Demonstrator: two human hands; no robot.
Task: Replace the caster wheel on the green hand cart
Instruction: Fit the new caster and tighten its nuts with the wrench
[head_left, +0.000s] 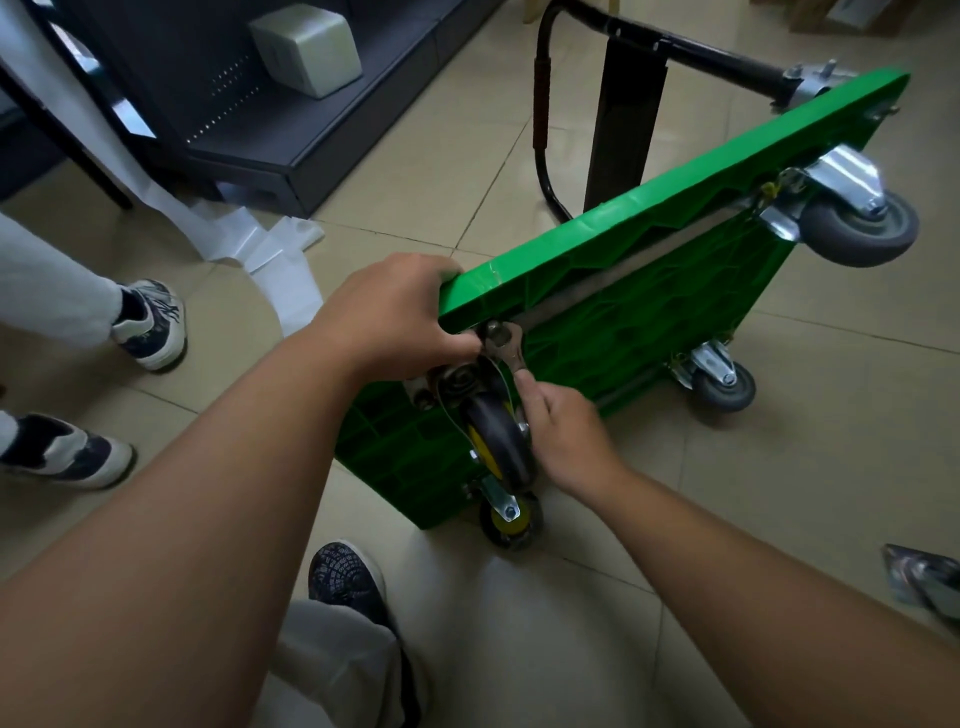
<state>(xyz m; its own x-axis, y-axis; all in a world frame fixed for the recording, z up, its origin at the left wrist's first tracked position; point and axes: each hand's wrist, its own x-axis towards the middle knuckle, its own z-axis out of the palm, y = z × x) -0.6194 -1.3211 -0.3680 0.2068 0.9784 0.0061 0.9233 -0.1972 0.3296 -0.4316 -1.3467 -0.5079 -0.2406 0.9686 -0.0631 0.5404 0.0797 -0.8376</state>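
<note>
Green hand cart (649, 291): tipped on its long edge on the tiled floor (831, 467), centre of the scene, ribbed underside facing right and toward me.
Dark shelf unit (322, 130): far left, standing on the floor.
Black tubular handle (543, 104): folded out behind the cart's far end, its loop touching the floor.
White paper strip (260, 249): trailing from far left down across the tiles, left of the cart.
Pale box (306, 49): on the shelf unit.
Two shoes of another person (150, 322): left edge.
Grey caster (857, 223): upper far corner of the cart; a second grey caster (724, 387) sits below it by the floor.
Black caster wheel with yellow hub (496, 431): upper near corner, between my hands; a matching one (511, 519) is beneath it on the floor.
Loose caster (924, 582): lying on the floor at the right edge, well apart from the cart.
Left hand (395, 312): fingers curled over the cart's upper near corner, gripping the edge.
Right hand (566, 431): fingers pinching the lower end of the wrench.
Wrench (506, 348): metal, head set just under the cart's edge beside the black caster's mount.
</note>
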